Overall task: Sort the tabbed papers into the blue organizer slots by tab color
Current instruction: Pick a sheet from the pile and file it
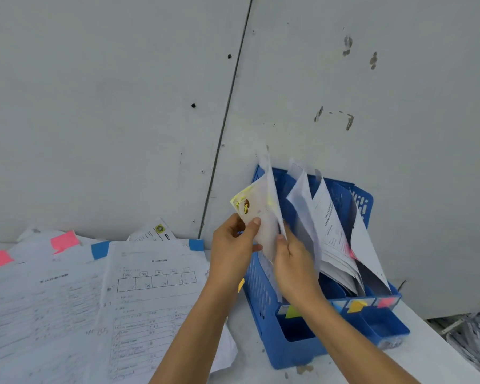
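Paper with a yellow tab [261, 206] is gripped by both hands above the leftmost slot of the blue organizer [263, 295], which is set on the white table [432, 339] against the wall. The left hand [233, 245] is pinched on its near face with the thumb on top, and the right hand [294, 270] is curled round its lower right edge. Loose papers [150, 300] bearing pink tabs [64, 241] and blue tabs [100, 249] are spread left of the organizer, whose other slots are filled with upright sheets [330, 231].
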